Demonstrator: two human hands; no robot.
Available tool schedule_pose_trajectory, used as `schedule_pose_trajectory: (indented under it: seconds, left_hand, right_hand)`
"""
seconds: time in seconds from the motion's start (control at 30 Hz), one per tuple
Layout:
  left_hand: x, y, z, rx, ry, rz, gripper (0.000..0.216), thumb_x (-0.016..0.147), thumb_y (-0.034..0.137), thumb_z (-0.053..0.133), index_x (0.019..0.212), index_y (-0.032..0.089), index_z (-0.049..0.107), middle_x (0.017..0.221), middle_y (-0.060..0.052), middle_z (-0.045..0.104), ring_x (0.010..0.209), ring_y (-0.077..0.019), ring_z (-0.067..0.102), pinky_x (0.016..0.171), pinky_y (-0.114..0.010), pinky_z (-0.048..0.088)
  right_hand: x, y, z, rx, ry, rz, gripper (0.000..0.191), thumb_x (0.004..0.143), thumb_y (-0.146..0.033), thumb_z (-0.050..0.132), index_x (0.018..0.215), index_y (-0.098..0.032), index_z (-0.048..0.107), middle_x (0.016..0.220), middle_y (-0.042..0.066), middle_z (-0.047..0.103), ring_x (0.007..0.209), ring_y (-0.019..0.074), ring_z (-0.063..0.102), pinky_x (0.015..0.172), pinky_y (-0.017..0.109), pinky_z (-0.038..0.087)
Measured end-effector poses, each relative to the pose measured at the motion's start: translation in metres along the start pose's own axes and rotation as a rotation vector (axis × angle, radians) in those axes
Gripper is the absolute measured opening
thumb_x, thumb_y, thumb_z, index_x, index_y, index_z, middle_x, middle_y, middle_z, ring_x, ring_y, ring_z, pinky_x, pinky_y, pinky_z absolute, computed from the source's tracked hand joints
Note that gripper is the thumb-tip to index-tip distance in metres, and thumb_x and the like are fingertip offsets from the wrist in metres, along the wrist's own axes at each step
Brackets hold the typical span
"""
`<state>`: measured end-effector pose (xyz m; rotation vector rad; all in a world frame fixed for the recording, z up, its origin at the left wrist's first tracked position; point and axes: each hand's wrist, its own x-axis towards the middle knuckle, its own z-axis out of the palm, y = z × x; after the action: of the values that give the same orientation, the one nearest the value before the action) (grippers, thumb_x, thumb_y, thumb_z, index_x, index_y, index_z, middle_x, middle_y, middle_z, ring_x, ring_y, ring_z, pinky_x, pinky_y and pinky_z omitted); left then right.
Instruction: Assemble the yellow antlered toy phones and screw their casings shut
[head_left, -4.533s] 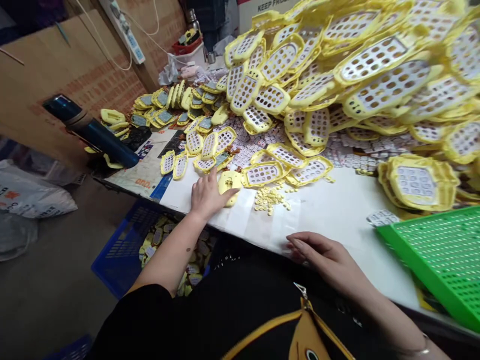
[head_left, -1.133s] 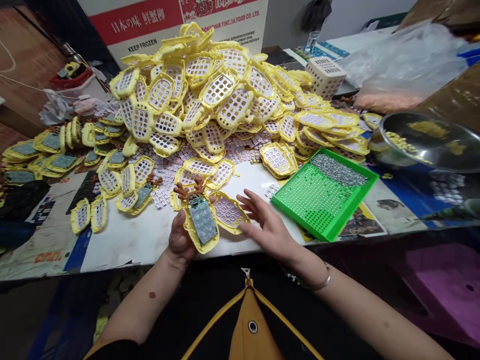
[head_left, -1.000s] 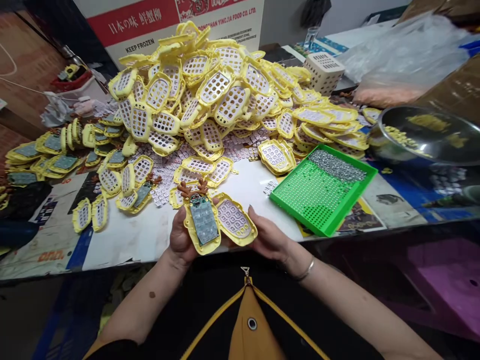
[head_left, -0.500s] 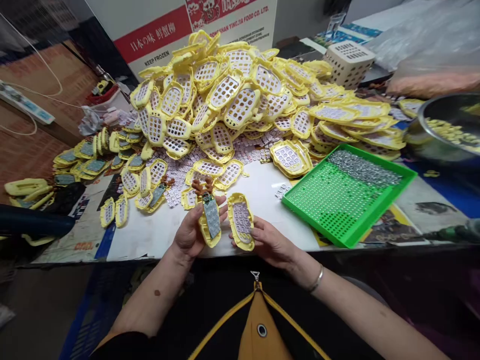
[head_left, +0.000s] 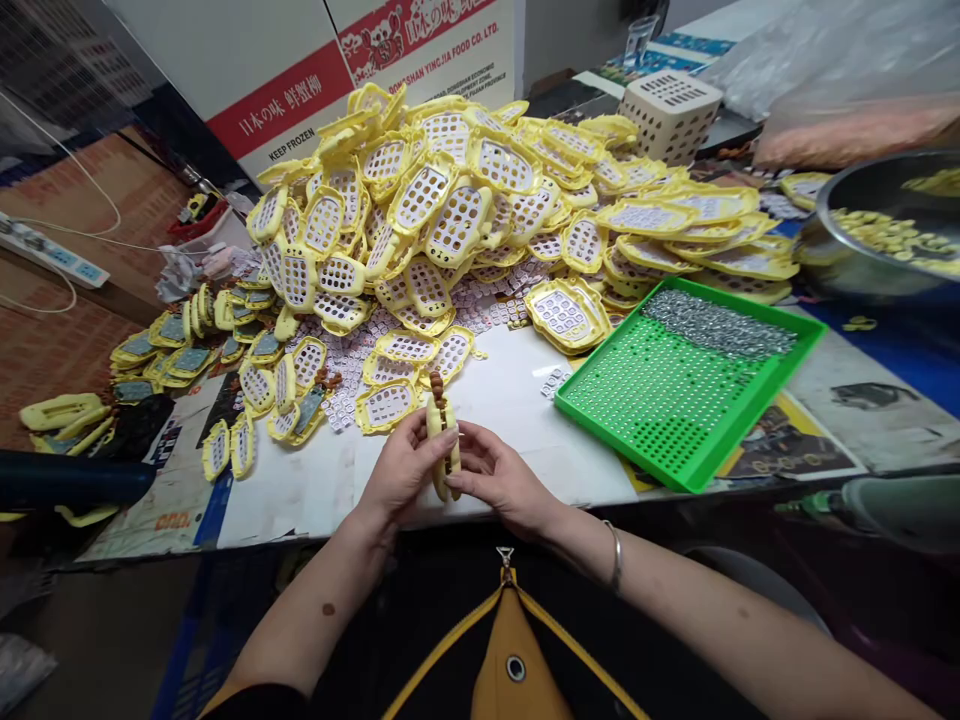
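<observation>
Near the table's front edge, my left hand (head_left: pixel 397 465) grips the back half of a yellow toy phone shell (head_left: pixel 435 430), with brown antlers (head_left: pixel 436 388) sticking up from its top. My right hand (head_left: pixel 502 478) holds the matching front half (head_left: pixel 453 462) against it. The two halves stand upright, edge-on to me, face to face with a narrow dark gap between them. The circuit board and keypad inside are hidden. Just beyond my hands lies a loose front shell (head_left: pixel 387 404) with a white keypad.
A big heap of yellow front shells (head_left: pixel 427 195) fills the back. At right are a green tray (head_left: pixel 637 420) of small metal screws and a steel bowl (head_left: pixel 832 245) of yellow pieces. Back shells with grey pads (head_left: pixel 187 330) lie at left. A perforated beige box (head_left: pixel 667 115) stands behind.
The two shell halves, held apart with their insides facing me before, have been turned edge-on and brought together. My right hand has moved left to meet my left one.
</observation>
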<state>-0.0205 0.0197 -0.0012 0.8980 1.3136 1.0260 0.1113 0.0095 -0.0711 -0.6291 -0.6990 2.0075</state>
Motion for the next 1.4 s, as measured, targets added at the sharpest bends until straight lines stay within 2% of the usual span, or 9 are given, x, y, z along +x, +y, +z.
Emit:
schedule_pose_trajectory:
  seconds: [0.37,0.53,0.63,0.77,0.9,1.03,1.17,1.27,1.4]
  left_hand:
    - [-0.003,-0.01,0.0,0.005,-0.138,0.07,0.07,0.057,0.059,0.083,0.112,0.018,0.069,0.104,-0.007,0.071,0.099,-0.0221,0.063,0.085,-0.028,0.049]
    - [-0.004,-0.008,-0.008,-0.292,-0.215,-0.151,0.063,0.052,0.05,0.09,0.104,0.018,0.072,0.109,-0.009,0.073,0.101,-0.025,0.067,0.087,-0.035,0.053]
    - [-0.003,-0.009,-0.006,-0.4,-0.157,-0.179,0.054,0.053,0.039,0.091,0.098,0.016,0.072,0.095,-0.007,0.075,0.083,-0.0207,0.069,0.08,-0.032,0.054]
    - [-0.002,-0.011,0.008,-0.454,-0.008,-0.136,0.049,0.053,0.024,0.091,0.097,0.013,0.072,0.091,-0.006,0.076,0.08,-0.0171,0.069,0.08,-0.027,0.053]
    - [-0.004,-0.011,0.019,-0.471,0.039,-0.161,0.048,0.049,0.024,0.092,0.091,0.012,0.073,0.087,-0.005,0.075,0.078,-0.0165,0.069,0.078,-0.026,0.054]
    - [-0.006,-0.01,0.018,-0.407,0.026,-0.123,0.049,0.048,0.027,0.093,0.09,0.015,0.072,0.088,-0.005,0.075,0.081,-0.0175,0.069,0.08,-0.028,0.054]
    - [-0.008,-0.014,0.008,-0.28,0.004,0.005,0.05,0.058,0.04,0.089,0.099,0.018,0.072,0.104,-0.008,0.074,0.096,-0.0233,0.069,0.089,-0.035,0.052]
    - [-0.013,-0.015,0.003,-0.017,-0.018,0.155,0.039,0.067,0.039,0.083,0.098,0.019,0.074,0.1,-0.008,0.075,0.091,-0.0235,0.069,0.084,-0.035,0.053]
    - [-0.021,-0.009,0.009,0.359,0.026,0.413,0.023,0.074,0.028,0.077,0.095,0.021,0.077,0.097,-0.006,0.075,0.09,-0.0232,0.068,0.084,-0.034,0.052]
  right_hand:
    - [-0.004,0.001,-0.006,-0.063,-0.05,-0.035,0.067,0.059,-0.031,0.089,0.115,-0.025,0.054,0.116,0.006,0.063,0.101,0.0188,0.065,0.095,0.041,0.052]
    - [-0.011,-0.012,-0.008,-0.083,-0.328,0.029,0.061,0.065,-0.049,0.083,0.115,-0.022,0.058,0.119,0.007,0.065,0.101,0.0195,0.065,0.092,0.037,0.052]
    - [-0.015,-0.027,-0.007,-0.431,-0.342,-0.11,0.059,0.079,-0.061,0.065,0.119,-0.018,0.057,0.118,0.01,0.067,0.104,0.0223,0.064,0.092,0.038,0.05]
    - [-0.018,-0.038,-0.005,-1.135,-0.054,-0.339,0.048,0.094,-0.057,0.04,0.109,-0.015,0.059,0.099,0.014,0.07,0.086,0.0223,0.065,0.075,0.035,0.05]
    - [-0.019,-0.034,-0.002,-1.404,0.066,-0.461,0.05,0.1,-0.05,0.025,0.09,-0.015,0.059,0.075,0.01,0.068,0.062,0.0175,0.061,0.059,0.029,0.042]
    - [-0.019,-0.032,-0.006,-1.286,0.06,-0.517,0.045,0.099,-0.047,0.03,0.088,-0.016,0.06,0.073,0.008,0.068,0.06,0.0164,0.061,0.057,0.028,0.043]
    - [-0.017,-0.039,-0.014,-1.054,0.034,-0.487,0.032,0.097,-0.042,0.042,0.106,-0.018,0.062,0.09,0.009,0.072,0.076,0.0184,0.067,0.067,0.03,0.052]
    - [-0.017,-0.042,-0.018,-0.991,0.038,-0.557,0.032,0.093,-0.039,0.053,0.118,-0.021,0.06,0.109,0.011,0.072,0.092,0.0215,0.069,0.082,0.036,0.056]
    - [-0.017,-0.036,-0.017,-0.947,0.074,-0.669,0.02,0.09,-0.03,0.056,0.106,-0.023,0.065,0.099,0.009,0.074,0.093,0.0223,0.07,0.084,0.037,0.057]
